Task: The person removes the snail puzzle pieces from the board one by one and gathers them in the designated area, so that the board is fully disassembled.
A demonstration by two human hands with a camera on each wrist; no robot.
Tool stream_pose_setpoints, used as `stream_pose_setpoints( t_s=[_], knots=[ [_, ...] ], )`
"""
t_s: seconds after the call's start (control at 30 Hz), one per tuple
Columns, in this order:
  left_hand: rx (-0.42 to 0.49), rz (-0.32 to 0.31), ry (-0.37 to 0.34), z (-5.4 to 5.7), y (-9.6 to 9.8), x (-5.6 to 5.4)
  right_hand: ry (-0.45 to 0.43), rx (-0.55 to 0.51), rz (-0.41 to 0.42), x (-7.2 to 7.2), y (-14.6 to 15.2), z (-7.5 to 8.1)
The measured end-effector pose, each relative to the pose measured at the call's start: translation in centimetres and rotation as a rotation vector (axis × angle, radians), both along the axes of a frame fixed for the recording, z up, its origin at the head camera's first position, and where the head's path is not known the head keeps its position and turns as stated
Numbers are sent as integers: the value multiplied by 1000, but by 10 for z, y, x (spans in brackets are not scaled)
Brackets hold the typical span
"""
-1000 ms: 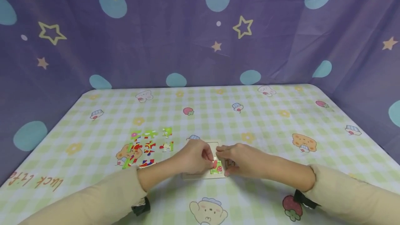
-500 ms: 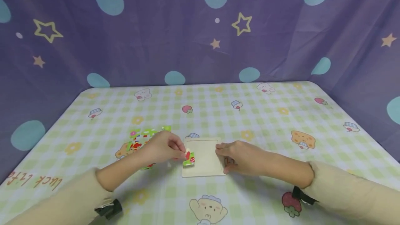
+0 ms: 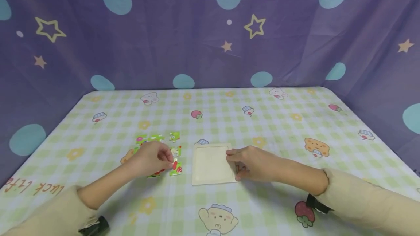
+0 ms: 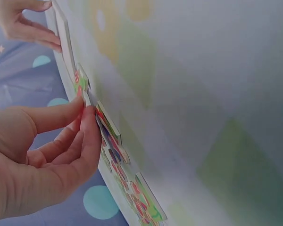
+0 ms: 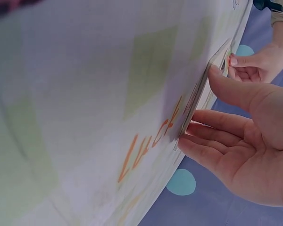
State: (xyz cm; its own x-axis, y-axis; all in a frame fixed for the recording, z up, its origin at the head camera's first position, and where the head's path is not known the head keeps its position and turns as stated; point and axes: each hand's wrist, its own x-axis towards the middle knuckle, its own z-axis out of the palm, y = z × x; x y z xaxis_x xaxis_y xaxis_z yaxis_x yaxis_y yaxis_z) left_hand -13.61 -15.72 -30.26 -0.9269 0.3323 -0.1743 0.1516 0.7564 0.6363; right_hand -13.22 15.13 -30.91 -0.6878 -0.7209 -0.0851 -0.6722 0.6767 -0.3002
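My left hand [image 3: 152, 158] pinches a green jigsaw puzzle piece [image 3: 177, 170] with a red-and-white mushroom on it, between thumb and index finger. The piece is at the near right corner of the other laid-out pieces, on or just above the cloth; I cannot tell which. In the left wrist view, the left hand [image 4: 61, 155] has its thumb and fingertip at the end of that piece [image 4: 81, 79]. My right hand [image 3: 252, 161] holds the right edge of a pale, shallow puzzle tray [image 3: 211, 166], which is bare inside. The right wrist view shows thumb and fingers along the tray's edge.
Several colourful puzzle pieces [image 3: 175, 136] lie left of the tray, partly hidden behind the left hand. A green-checked cloth [image 3: 282, 199] with printed figures covers the table. Behind it hangs a purple curtain [image 3: 183, 28].
My left hand has lifted the mushroom piece from the tray's near right corner and carried it left to the other pieces. The right hand has stayed at the tray's right edge.
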Motion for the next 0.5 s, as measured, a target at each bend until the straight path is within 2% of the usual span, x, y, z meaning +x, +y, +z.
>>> stream_pose_setpoints(
  t_s=[0.27, 0.5],
  knots=[
    [-25, -25, 99, -3, 3, 3, -52, -3, 0, -10, 2, 0],
    [-36, -15, 106, -5, 3, 4, -77, 6, -20, -22, 2, 1]
  ],
)
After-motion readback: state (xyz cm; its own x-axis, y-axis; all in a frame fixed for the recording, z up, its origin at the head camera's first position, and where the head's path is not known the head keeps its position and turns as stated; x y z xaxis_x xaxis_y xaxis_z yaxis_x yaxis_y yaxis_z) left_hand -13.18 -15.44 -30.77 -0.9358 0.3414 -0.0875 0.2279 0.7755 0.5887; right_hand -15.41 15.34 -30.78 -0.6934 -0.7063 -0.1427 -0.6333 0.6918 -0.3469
